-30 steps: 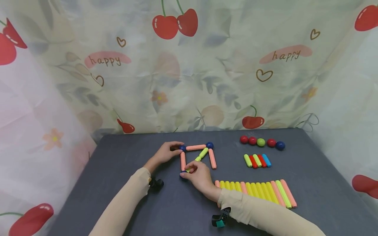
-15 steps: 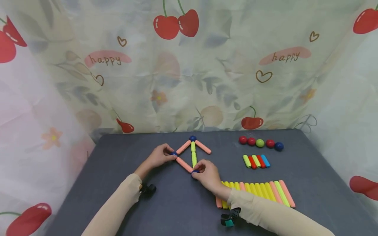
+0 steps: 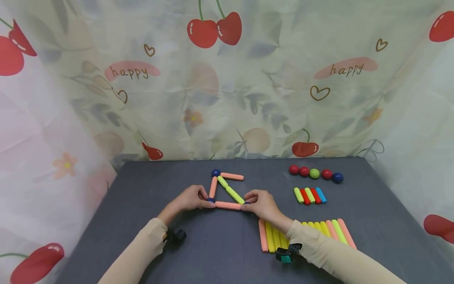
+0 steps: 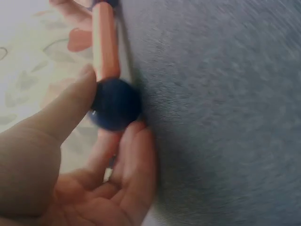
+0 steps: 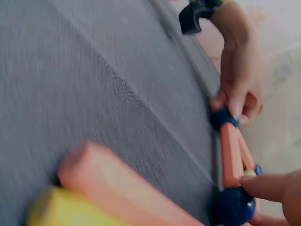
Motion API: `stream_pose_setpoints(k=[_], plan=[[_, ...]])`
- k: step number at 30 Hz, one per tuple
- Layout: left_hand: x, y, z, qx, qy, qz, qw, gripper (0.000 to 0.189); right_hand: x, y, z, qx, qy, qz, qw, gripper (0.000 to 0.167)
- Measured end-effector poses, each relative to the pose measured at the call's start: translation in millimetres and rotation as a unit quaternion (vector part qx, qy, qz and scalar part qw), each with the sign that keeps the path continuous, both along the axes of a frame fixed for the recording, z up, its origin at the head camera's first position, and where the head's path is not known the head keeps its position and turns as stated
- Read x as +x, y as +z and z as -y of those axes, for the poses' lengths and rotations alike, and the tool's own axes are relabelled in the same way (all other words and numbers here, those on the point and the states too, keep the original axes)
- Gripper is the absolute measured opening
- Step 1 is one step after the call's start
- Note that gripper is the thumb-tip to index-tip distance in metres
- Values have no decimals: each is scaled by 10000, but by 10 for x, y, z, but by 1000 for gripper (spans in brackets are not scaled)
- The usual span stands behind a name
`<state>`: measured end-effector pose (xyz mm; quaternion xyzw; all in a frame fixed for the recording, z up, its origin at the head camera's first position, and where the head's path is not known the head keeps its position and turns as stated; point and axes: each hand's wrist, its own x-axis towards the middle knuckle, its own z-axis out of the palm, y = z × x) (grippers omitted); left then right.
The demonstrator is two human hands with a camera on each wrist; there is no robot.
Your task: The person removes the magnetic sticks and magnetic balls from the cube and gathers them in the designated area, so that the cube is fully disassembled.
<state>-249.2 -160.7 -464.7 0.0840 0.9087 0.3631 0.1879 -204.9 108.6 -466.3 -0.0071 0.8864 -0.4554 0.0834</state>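
A flat frame of sticks and balls lies between the hands. My left hand (image 3: 191, 198) pinches the blue ball (image 4: 116, 104) at its near left corner between thumb and fingers. My right hand (image 3: 262, 203) grips the blue ball (image 5: 233, 206) at the near right corner, mostly hidden by the fingers in the head view. A pink stick (image 3: 228, 205) joins these two balls. Another pink stick (image 3: 213, 187) runs up to the far blue ball (image 3: 216, 172). From there, two light green sticks (image 3: 235, 195) slant to the right hand's ball, and a pink stick (image 3: 232, 176) points right with a free end.
Under the right forearm lies a row of yellow, pink and green long sticks (image 3: 276, 238). Farther back are several short coloured sticks (image 3: 310, 195) and a line of red, green and blue balls (image 3: 314, 173). A patterned curtain (image 3: 227, 98) hangs behind the dark table (image 3: 142, 181).
Both hands have turned the frame about a quarter turn counter-clockwise on the table. The left hand came nearer the body, the right hand went right, and the far ball swung left.
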Motion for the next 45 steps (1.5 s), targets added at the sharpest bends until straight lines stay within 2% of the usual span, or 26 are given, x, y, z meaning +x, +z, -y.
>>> stream_pose_setpoints(k=[2,5,7,10,13,16,21,27,45], plan=[[-11,17,-7,48,-14,211,9998,34,-34,16,-43,112,132,-10,9998,32],[-96,4,-16,384,215,224,9988,45,-81,27,-90,246,242,-37,9994,30],[-193,-46,-26,726,465,73,9963,53,-103,22,-109,268,274,-4,9993,28],[-329,-120,-44,1041,653,-247,9921,64,-115,0,-124,228,329,65,9992,27],[-427,-179,-62,1063,713,-461,9907,67,-115,-26,-128,204,385,26,9990,27],[-480,-208,-84,1013,701,-603,9905,60,-111,-45,-129,173,375,-50,9991,27],[-490,-210,-102,1100,855,-667,9880,45,-101,-54,-127,97,342,-155,9992,25],[-489,-225,-85,1388,1149,-608,9818,39,-117,-69,-138,34,373,-256,9990,24],[-506,-225,-128,1553,1217,-467,9792,37,-192,-120,-165,216,614,-426,9970,21]])
